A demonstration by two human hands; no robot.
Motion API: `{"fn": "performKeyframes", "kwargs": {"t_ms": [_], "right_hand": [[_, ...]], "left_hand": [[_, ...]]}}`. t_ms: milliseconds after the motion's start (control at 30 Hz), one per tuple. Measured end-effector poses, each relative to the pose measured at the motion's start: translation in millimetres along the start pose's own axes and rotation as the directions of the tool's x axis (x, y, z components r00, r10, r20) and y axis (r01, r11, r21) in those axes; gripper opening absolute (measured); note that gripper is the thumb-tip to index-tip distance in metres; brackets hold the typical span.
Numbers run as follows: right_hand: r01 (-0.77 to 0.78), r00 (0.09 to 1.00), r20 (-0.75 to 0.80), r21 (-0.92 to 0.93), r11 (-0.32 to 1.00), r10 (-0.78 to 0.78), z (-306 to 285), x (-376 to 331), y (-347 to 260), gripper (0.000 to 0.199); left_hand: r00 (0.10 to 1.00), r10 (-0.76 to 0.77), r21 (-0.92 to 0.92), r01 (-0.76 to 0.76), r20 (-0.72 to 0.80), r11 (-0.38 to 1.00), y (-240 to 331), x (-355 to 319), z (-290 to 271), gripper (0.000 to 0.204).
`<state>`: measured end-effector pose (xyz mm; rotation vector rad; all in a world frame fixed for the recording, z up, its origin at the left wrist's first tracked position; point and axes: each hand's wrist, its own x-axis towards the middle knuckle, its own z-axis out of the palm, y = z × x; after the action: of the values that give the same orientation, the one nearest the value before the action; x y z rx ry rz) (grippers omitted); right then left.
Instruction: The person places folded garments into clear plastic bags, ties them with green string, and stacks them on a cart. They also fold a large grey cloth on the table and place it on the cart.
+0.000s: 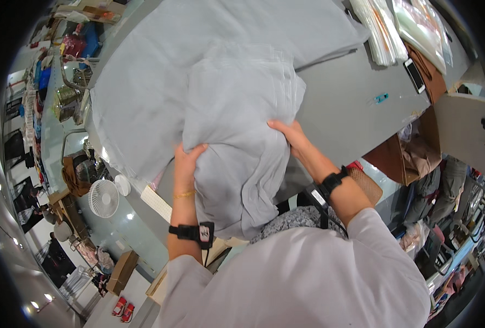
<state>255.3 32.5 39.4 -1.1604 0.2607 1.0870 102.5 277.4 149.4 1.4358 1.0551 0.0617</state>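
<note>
Head view: we grip the folded stack of pale grey cloth (237,136) at the grey table's (351,104) near edge, left hand (186,164) and right hand (290,136) both closed on it.

Clear plastic pkgs (384,30) top right — phone screen (415,75) beside

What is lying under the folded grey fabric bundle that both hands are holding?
The folded grey bundle lies on a larger grey cloth over the grey table. Anything directly beneath is covered.
</note>
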Motion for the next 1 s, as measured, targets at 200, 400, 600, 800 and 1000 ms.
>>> {"fn": "performKeyframes", "kwargs": {"t_ms": [200,400,600,800,1000], "right_hand": [[0.201,0.98,0.023,-0.117,0.973,-0.199,29.6,-82.1,-36.1,0.07],[0.43,0.901,0.12,-0.376,0.821,-0.417,86.8,-142.0,-150.1,0.057],[0.689,0.723,0.483,-0.459,0.561,-0.494,160.5,-26.0,-327.4,0.046],[0.431,0.788,0.28,-0.887,0.165,-0.549,188.3,166.9,-366.4,0.092],[0.153,0.679,0.258,-0.965,-0.212,-0.687,87.5,185.8,-191.4,0.096]], "left_hand": [[0.966,0.224,0.04,-0.22,-0.133,0.975,26.9,-73.3,-15.8,0.03],[0.891,0.234,-0.004,-0.256,-0.39,0.967,117.4,-149.4,-41.8,0.031],[0.729,0.626,0.023,-0.647,-0.276,0.763,231.5,-37.8,-78.5,0.043],[0.741,0.662,0.849,-0.276,-0.11,0.451,244.0,186.5,-47.8,0.076],[0.692,0.64,0.878,-0.475,0.336,0.053,42.0,212.0,68.9,0.079]]}}
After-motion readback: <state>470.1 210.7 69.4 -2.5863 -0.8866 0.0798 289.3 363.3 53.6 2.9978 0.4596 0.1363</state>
